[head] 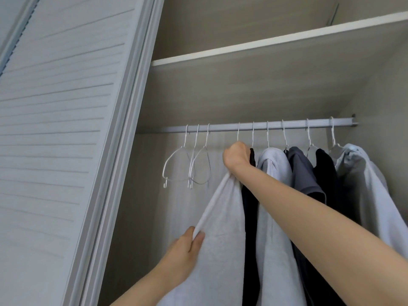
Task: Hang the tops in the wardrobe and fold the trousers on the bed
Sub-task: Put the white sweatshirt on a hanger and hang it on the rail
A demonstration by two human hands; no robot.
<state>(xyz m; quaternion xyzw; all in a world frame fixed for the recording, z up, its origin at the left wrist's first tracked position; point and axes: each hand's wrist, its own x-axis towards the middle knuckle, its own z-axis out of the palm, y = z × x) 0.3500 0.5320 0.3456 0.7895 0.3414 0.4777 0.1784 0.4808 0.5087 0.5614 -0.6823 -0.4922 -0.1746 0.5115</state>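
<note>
Head view: a white top [220, 228] is being hung on the rail [265, 126], its hanger neck gripped in the right hand [236, 156] and its edge pinched below by the left hand [187, 246]; release and smoothing are judged next.

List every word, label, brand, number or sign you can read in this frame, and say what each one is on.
None: no legible text anywhere in the head view.
The white top held by the left hand and the right hand shows no print or tag.
The other hung tops, empty hangers, rail, shelf and louvred door are unmarked.
</note>
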